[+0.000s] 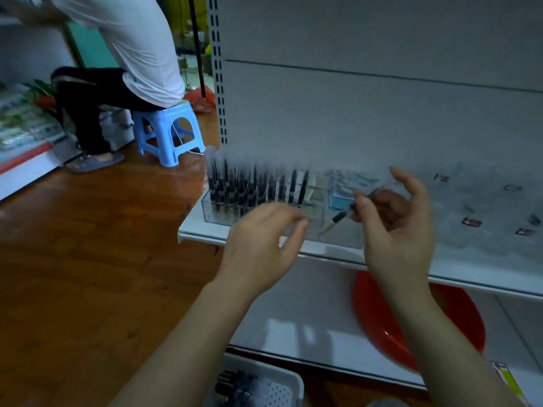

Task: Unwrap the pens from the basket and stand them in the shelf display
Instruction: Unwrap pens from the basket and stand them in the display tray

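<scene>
Dozens of dark pens (252,186) are standing in the clear display tray (217,215) on the white shelf (484,259); the right hand (393,227) is pinching one pen (340,215) at about 3 o'clock from the tray, tip slanting down-left. Left hand (261,245) is hovering loose-fingered, holding nothing; the white basket (264,383) with wrapped pens is sitting at 6 o'clock.
</scene>
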The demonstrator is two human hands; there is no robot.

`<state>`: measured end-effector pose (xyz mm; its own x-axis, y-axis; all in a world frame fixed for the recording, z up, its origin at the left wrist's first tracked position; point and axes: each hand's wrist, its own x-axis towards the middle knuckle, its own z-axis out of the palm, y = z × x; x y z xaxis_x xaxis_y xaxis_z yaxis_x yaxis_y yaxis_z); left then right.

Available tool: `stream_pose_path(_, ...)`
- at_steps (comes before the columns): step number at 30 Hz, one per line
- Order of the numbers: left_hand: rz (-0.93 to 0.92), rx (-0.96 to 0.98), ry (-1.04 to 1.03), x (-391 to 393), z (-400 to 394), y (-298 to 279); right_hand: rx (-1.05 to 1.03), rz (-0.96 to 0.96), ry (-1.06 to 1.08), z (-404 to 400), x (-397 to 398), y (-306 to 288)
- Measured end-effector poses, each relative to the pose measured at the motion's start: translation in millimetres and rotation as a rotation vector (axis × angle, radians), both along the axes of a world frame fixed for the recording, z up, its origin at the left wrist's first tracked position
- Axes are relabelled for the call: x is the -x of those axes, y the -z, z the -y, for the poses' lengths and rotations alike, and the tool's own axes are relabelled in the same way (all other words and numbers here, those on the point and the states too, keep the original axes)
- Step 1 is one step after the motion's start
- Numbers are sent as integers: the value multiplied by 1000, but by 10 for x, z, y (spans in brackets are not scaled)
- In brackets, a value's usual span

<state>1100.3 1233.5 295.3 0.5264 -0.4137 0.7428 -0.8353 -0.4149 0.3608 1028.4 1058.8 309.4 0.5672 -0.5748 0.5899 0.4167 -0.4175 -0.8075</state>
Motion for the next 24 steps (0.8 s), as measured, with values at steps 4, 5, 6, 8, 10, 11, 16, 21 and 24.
stream_pose_path(4, 174, -146, -143, -366, 108, -429, 72, 28, 36, 71, -327, -214)
stream_pose_path(5, 175, -249, -163, -435, 120, -492, 108, 10, 41, 70, -397, -225)
stream_pose_path(6, 170, -363, -178, -485, 122, -539, 143, -8, 49, 65, -461, -227)
stream_pose_path(8, 144, -568, -173, -559, 126, -582, 196, -35, 74, 77, -578, -211)
stream_pose_path(10, 127, -704, -137, -611, 163, -600, 253, -70, 104, 105, -660, -201)
stream_pose_path(11, 128, -759, -121, -628, 191, -613, 282, -93, 108, 117, -685, -196)
stream_pose_path(16, 122, -864, -104, -689, 245, -632, 475, -200, 63, 131, -753, -113)
stream_pose_path(21, 141, -799, -106, -718, 194, -602, 551, -311, 9, 119, -815, 36)
stream_pose_path(24, 168, -768, -95, -732, 200, -580, 550, -320, 11, 108, -807, 85)
